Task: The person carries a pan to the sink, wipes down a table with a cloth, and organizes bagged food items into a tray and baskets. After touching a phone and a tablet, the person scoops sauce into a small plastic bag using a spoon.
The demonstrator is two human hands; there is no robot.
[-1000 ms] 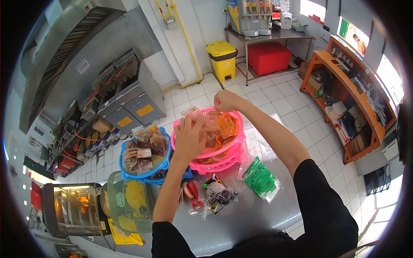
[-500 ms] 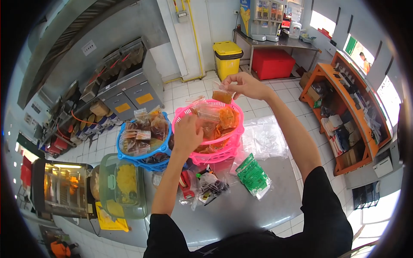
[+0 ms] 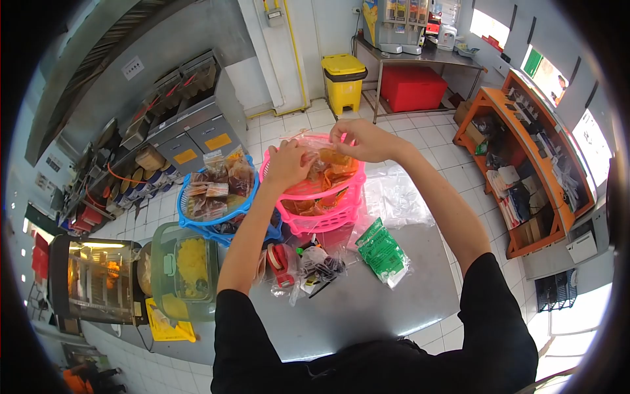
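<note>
Both hands are over the upper pink basket (image 3: 360, 187), which holds several clear plastic bags of orange-brown sauce. My right hand (image 3: 369, 140) pinches a small sauce bag (image 3: 336, 158) at the basket's far right side. My left hand (image 3: 287, 164) is at the near left, its curled fingertips closed on clear plastic (image 3: 314, 142) between the hands. Whether this plastic belongs to the same bag, I cannot tell. A blue basket (image 3: 182, 205) full of dark brown sauce bags stands to the left.
On the metal table (image 3: 367, 308) lie a green printed packet (image 3: 380, 251), clear plastic bags (image 3: 397, 197), a red tape dispenser (image 3: 278, 262) and bagged small items (image 3: 319, 264). A green-tinted tub (image 3: 172, 302) with yellow contents stands left, beside a lit display warmer (image 3: 98, 279).
My right hand has brought the small sauce bag down and left, from above the rim into the pink basket. My left hand has moved slightly up, closer to it. The view has shifted a little.
</note>
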